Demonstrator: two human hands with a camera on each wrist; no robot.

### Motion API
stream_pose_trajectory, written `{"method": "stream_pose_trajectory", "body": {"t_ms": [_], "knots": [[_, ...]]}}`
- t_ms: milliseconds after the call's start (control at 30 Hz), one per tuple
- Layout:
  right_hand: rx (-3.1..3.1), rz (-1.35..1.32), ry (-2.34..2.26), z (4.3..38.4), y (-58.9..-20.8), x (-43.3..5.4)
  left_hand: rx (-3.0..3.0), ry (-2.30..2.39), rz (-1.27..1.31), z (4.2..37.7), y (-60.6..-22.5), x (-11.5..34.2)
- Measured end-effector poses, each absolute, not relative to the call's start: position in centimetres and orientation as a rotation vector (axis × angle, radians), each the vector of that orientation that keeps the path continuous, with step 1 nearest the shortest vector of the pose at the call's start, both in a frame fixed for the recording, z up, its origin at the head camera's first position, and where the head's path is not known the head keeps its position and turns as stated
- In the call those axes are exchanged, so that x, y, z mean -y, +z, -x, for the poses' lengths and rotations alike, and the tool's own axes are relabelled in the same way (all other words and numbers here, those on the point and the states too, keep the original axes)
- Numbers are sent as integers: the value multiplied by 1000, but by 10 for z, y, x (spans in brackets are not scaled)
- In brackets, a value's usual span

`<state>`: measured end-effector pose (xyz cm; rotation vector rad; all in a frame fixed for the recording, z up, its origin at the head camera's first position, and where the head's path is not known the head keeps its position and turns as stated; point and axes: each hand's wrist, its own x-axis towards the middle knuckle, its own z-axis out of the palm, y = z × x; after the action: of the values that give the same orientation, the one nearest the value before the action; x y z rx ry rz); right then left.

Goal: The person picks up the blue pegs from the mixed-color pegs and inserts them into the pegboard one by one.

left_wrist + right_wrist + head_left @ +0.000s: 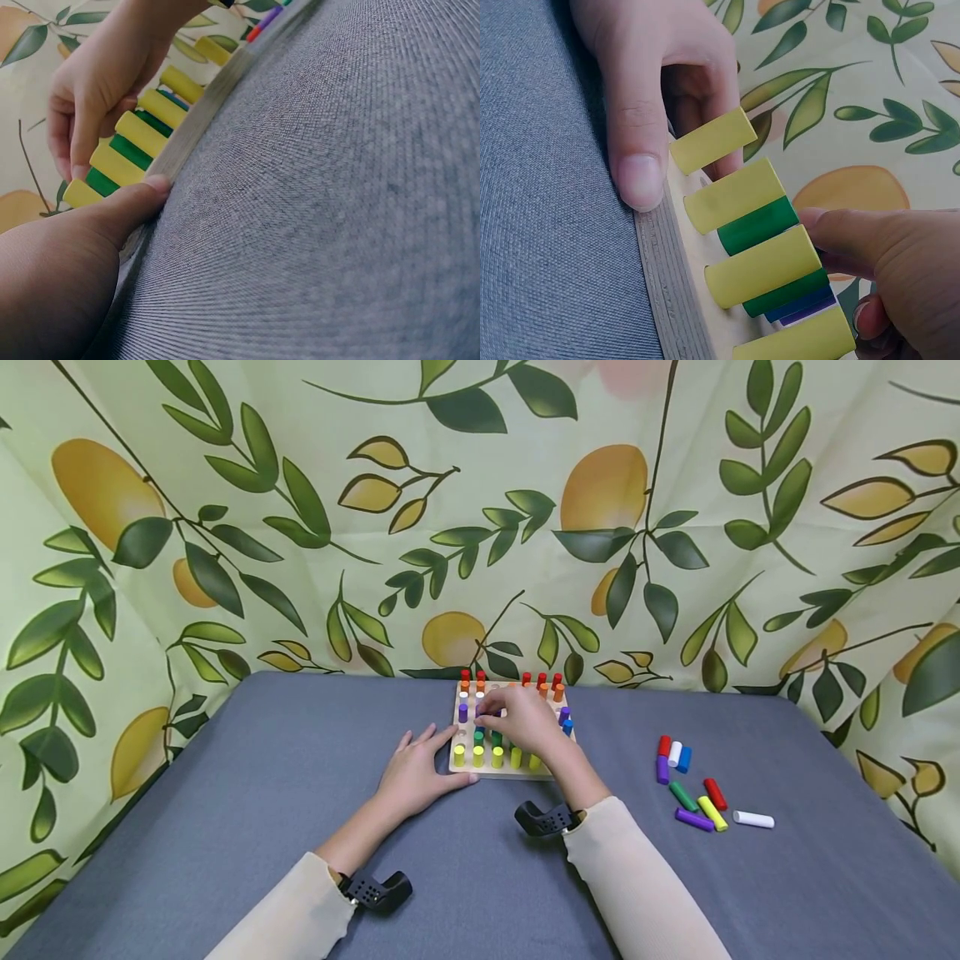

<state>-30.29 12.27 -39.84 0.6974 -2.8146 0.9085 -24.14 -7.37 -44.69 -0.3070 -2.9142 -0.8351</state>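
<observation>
A wooden pegboard (512, 774) carries rows of coloured pegs, with yellow pegs (731, 195) along its near edge and green pegs (759, 225) behind them. My left hand (412, 777) grips the near left corner, thumb (640, 180) against the front edge and fingers along the left side. Over the board's left half, my right hand (521, 718) has its fingers bent together, pinching a blue peg (480, 727) at the second column. That peg is mostly covered by the fingers. Purple pegs (462, 713) and white pegs (463, 695) stand farther back.
Several loose pegs lie on the grey cloth to the right of the board, among them a red peg (715, 793), a white peg (753, 819) and a purple peg (694, 819). A leaf-patterned curtain (487, 527) hangs behind the table (300, 760).
</observation>
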Motion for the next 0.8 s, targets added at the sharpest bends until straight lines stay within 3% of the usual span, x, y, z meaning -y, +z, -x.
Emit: {"method": "stream_pose_trajectory", "body": {"t_ms": [800], "knots": [[2833,-690,829,300,-397,-120,2916,-848,296,240,-445,74]]}}
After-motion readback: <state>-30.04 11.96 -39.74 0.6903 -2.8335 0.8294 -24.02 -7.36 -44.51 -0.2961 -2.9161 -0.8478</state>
